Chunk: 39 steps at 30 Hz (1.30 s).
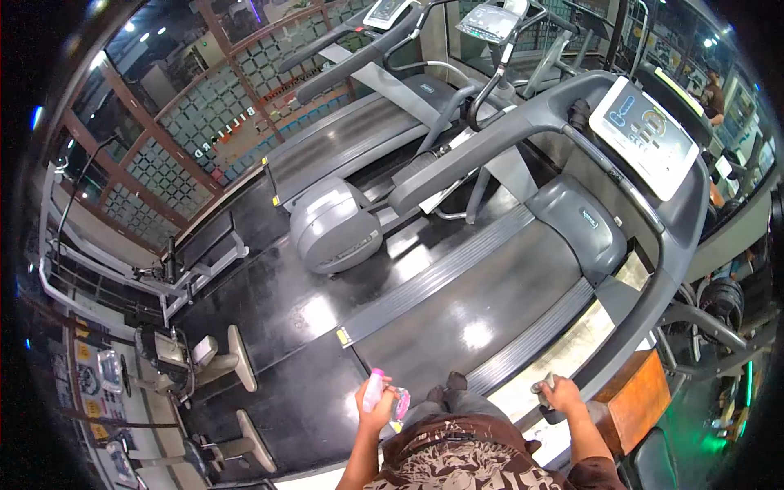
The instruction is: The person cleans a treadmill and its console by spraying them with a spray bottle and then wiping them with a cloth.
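Note:
My left hand (375, 411) is closed around a pink plastic bottle (373, 392) in front of my body. Its brighter pink end points up, and a pink and clear part shows beside my fingers. On the other side, my right hand (563, 395) grips a crumpled greyish cloth (542, 387), right by the lower end of a treadmill handrail (600, 367). That treadmill (482, 314) stretches away in front of me, with its dark belt and a light-framed console (643, 139) at the far end.
An elliptical trainer (335, 224) stands left of the treadmill, and a second treadmill (351, 135) lies beyond it. A wooden box (633, 400) sits close on my right. Exercise bikes (171, 355) and a metal rack (188, 278) are at the left.

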Each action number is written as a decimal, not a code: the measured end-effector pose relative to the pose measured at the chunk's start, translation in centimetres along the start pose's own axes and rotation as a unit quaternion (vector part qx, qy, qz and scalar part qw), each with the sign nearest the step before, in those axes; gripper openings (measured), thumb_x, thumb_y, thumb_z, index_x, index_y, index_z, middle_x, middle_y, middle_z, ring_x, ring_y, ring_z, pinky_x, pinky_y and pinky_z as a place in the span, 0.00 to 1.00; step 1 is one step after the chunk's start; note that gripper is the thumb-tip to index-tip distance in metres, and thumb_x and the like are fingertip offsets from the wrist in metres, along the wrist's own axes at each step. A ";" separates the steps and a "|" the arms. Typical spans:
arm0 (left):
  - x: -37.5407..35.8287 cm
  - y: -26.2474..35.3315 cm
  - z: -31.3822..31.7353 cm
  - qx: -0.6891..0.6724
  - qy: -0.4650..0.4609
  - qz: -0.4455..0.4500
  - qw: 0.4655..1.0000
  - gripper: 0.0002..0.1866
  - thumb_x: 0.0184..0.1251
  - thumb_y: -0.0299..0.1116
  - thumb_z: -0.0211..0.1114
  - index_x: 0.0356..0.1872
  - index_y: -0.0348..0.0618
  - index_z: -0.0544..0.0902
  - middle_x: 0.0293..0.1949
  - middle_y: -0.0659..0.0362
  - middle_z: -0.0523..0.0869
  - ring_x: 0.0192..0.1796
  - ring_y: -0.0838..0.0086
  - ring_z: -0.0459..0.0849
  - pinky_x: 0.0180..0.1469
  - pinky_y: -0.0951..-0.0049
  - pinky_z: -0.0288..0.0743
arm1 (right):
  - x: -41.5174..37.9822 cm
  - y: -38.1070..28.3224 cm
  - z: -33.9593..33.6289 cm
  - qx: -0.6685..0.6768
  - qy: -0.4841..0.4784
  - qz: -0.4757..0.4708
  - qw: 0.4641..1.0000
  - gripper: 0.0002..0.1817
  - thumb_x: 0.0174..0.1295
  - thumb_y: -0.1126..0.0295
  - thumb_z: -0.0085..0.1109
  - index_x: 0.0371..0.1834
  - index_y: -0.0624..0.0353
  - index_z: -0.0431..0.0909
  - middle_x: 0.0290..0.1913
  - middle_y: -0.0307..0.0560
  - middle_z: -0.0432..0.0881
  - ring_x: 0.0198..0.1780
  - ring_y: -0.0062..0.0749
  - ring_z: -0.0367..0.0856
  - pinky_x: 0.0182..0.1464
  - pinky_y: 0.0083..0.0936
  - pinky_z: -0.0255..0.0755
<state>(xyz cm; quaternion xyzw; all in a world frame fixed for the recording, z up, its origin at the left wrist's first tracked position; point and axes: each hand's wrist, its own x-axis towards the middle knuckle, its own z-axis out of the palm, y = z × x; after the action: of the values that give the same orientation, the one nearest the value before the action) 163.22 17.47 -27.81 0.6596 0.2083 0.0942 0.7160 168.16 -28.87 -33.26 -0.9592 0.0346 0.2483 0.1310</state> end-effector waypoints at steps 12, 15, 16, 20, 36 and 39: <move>-3.6 -0.5 -3.7 0.016 -0.027 -0.048 0.998 0.10 0.61 0.17 0.62 0.44 0.34 0.81 0.30 0.59 0.85 0.32 0.76 0.86 0.38 0.72 0.81 | -2.5 -0.7 2.8 -0.094 0.152 -0.053 0.982 0.24 0.65 0.46 0.55 0.36 0.59 0.84 0.41 0.52 0.86 0.48 0.48 0.82 0.50 0.46 0.71; -4.6 -0.8 -4.6 0.011 0.004 -0.058 0.998 0.11 0.61 0.17 0.61 0.44 0.34 0.81 0.30 0.59 0.85 0.32 0.76 0.86 0.38 0.72 0.81 | -2.1 -0.6 3.3 -0.117 0.151 -0.048 0.980 0.24 0.65 0.46 0.53 0.35 0.59 0.84 0.42 0.51 0.86 0.49 0.47 0.82 0.50 0.46 0.72; -4.9 -1.1 -4.9 0.005 0.009 -0.048 0.999 0.10 0.61 0.17 0.61 0.44 0.34 0.81 0.30 0.59 0.85 0.32 0.76 0.86 0.38 0.72 0.81 | -2.0 -0.6 3.4 -0.117 0.150 -0.045 0.981 0.25 0.65 0.46 0.53 0.34 0.59 0.84 0.42 0.51 0.86 0.49 0.47 0.82 0.50 0.46 0.72; -6.0 -2.4 -5.5 -0.011 0.037 -0.029 0.999 0.10 0.60 0.17 0.61 0.43 0.33 0.81 0.30 0.58 0.84 0.30 0.75 0.86 0.37 0.71 0.81 | -2.1 -0.8 3.4 -0.112 0.175 -0.048 0.977 0.25 0.64 0.45 0.55 0.31 0.59 0.83 0.38 0.52 0.86 0.45 0.48 0.83 0.48 0.46 0.73; -9.3 -8.8 4.5 0.032 -0.002 -0.015 0.999 0.09 0.62 0.22 0.64 0.44 0.35 0.83 0.31 0.60 0.86 0.33 0.79 0.85 0.38 0.75 0.80 | -2.3 0.8 4.1 -0.113 0.151 -0.077 0.979 0.27 0.66 0.43 0.52 0.31 0.60 0.83 0.38 0.52 0.86 0.46 0.47 0.83 0.51 0.46 0.70; -11.7 -10.9 7.0 0.058 -0.004 -0.017 0.998 0.10 0.62 0.24 0.66 0.44 0.37 0.84 0.32 0.62 0.86 0.33 0.81 0.84 0.39 0.76 0.79 | -2.4 1.3 4.0 -0.130 0.127 -0.089 0.979 0.28 0.66 0.42 0.50 0.34 0.58 0.83 0.39 0.51 0.86 0.47 0.47 0.82 0.52 0.48 0.69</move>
<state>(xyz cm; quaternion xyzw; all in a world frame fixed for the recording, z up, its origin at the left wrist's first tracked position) 154.20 5.16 -36.18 0.6968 0.2219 0.0668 0.6788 164.06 -29.05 -35.78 -0.9909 -0.0670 0.1146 0.0218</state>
